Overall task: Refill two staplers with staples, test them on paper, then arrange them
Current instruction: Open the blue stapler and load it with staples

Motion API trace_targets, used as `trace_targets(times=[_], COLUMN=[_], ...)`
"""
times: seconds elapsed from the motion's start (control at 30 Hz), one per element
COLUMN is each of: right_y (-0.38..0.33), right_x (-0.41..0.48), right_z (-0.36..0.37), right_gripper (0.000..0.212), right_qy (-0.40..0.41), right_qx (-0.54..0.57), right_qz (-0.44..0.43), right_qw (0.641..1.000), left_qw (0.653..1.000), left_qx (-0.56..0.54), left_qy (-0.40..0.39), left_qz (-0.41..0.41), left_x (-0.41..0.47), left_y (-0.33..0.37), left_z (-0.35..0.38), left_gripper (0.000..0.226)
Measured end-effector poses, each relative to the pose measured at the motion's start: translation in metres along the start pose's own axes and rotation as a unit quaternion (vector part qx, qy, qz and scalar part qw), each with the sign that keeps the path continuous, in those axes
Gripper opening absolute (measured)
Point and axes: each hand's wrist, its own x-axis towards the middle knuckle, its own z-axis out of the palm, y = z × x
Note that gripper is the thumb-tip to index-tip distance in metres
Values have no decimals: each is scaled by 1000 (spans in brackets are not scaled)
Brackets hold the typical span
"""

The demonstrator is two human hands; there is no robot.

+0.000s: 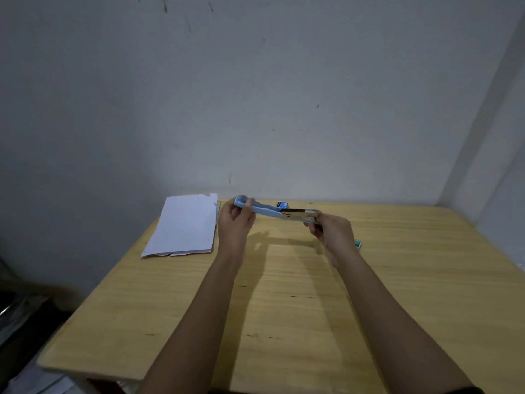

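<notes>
Wooden table (pixel 284 308) carries a paper stack (pixel 184 226) far left; above it the left hand (pixel 235 223) grips the blue end and the right hand (pixel 332 231) pinches the metal end of an unfolded stapler (pixel 272 212), long axis running left to right. A small box (pixel 283 205) lies behind it, its contents hidden.

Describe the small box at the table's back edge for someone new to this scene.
On the wooden table, look along the far edge, right of the paper stack. The dark blue box peeks out behind the open stapler; unlike the teal box farther right, it shows white numerals.
</notes>
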Motion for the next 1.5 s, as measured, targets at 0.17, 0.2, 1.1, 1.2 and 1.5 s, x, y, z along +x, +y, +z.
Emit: trace_targets(times=[0.17, 0.2, 1.1, 1.2, 1.5], right_y=[11, 11, 15, 14, 20], right_x=[0, -1, -16, -16, -15], right_z=[-4, -5, -4, -3, -5], right_gripper=[25, 25, 20, 19, 19], right_qy=[61, 58, -65, -66, -67], right_qx=[-125, -136, -150, -154, -122], right_qz=[-134, -152, -204, -207, -133], right_qw=[981, 977, 965, 964, 981], left_qw=[893, 871, 832, 834, 800], left_qx=[402, 432, 519, 522, 577], left_qy=[106, 60, -193, -173, -163], left_qz=[172, 225, 29, 41, 20], left_x=[-6, -7, -9, -8, -10], left_y=[-4, -4, -23, -25, -26], left_z=[3, 5, 8, 8, 11], left_gripper=[39, 35, 66, 61, 48])
